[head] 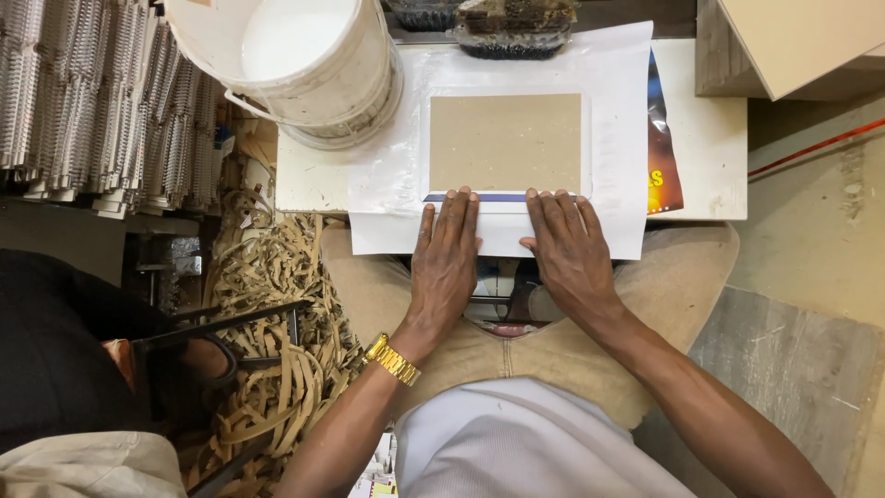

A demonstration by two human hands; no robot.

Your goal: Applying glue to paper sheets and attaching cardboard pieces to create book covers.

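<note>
- Left hand (445,261): laid flat, palm down, fingers stretched out, pressing on the folded near strip of a large white paper sheet (616,111); it grasps nothing. A gold metal wristwatch (393,359) sits on the wrist.
- Right hand (567,251): likewise flat and unclenched, fingertips at the same fold, just beside the left hand.
- Rectangular brown cardboard panel (505,142): lies centred on the white sheet, its near edge touching a thin blue strip (502,197) at the fingertips of both hands.
- Small white worktop (710,138): carries the sheet, which overhangs its near edge above the person's lap.
- White plastic bucket (309,55): stands at the worktop's far left corner.
- Glossy dark printed sheet (662,138): shows from under the white sheet toward the right edge.
- Pile of brown cardboard offcut strips (277,323): lies on the floor off the left edge.
- Stacked metal spiral binding wires (101,101): far left, well apart from the hands.
</note>
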